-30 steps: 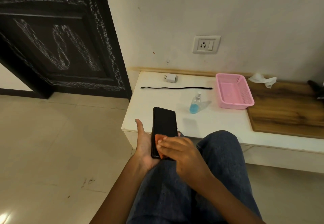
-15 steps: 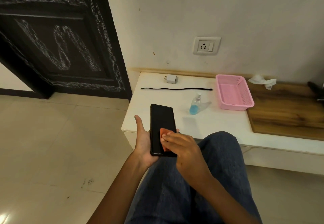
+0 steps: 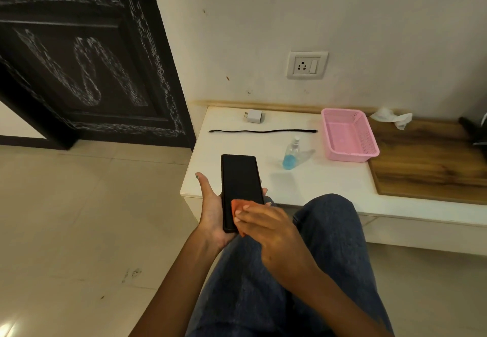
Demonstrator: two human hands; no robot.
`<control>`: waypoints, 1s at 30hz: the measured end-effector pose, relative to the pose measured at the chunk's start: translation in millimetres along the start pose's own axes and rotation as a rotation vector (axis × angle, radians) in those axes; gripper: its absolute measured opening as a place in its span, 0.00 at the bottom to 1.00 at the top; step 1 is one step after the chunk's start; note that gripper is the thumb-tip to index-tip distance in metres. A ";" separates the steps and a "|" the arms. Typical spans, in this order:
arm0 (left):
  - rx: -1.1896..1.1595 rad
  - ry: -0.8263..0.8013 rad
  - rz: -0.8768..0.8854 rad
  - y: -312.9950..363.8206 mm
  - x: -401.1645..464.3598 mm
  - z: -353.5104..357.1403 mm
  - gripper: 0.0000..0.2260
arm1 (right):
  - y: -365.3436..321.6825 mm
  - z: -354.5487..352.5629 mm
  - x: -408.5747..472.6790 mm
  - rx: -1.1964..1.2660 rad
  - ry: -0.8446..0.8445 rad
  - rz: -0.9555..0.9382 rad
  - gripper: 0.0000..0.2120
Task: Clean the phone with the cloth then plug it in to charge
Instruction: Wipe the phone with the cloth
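My left hand (image 3: 210,211) cradles a black phone (image 3: 240,181) from below, screen up, thumb along its left edge, fingertips showing at its right edge. My right hand (image 3: 274,234) presses a small orange cloth (image 3: 237,206) against the lower part of the screen. On the white bench (image 3: 316,186) behind lie a white charger adapter (image 3: 254,116) and a straight black cable (image 3: 263,131). A wall socket (image 3: 306,64) with a switch sits above the bench.
A small spray bottle (image 3: 290,154) with blue liquid stands right of the phone. A pink basket (image 3: 347,134) sits further right beside a wooden board (image 3: 432,162) and a crumpled tissue (image 3: 391,117). My jeans-clad knee (image 3: 326,220) is under my hands. A dark door (image 3: 87,54) stands left.
My right hand has rubbed the cloth up and back down the lower screen. The phone and my left hand have shifted slightly.
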State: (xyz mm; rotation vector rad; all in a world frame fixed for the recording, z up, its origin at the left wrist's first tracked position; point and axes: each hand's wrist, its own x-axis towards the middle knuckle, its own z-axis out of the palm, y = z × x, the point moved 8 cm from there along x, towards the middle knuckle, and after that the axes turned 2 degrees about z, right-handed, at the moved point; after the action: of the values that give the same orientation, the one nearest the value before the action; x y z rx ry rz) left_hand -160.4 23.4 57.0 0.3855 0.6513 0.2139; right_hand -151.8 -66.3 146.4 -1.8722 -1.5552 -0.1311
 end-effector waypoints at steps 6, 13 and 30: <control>-0.003 0.002 0.007 -1.3 2.0 -2.9 0.49 | 23.4 -12.9 0.9 0.001 0.075 0.081 0.17; -0.003 -0.029 0.025 1.5 2.1 -2.2 0.50 | 16.6 -5.0 -8.2 -0.007 0.001 -0.016 0.17; 0.032 0.007 -0.003 3.4 -0.3 -4.7 0.50 | 30.0 -11.7 -14.9 -0.137 0.045 0.011 0.17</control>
State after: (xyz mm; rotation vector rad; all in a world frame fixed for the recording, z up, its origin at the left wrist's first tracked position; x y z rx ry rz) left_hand -163.8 27.7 55.1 0.4149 0.6623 0.2023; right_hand -125.0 -86.4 134.9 -1.9689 -1.5384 -0.2792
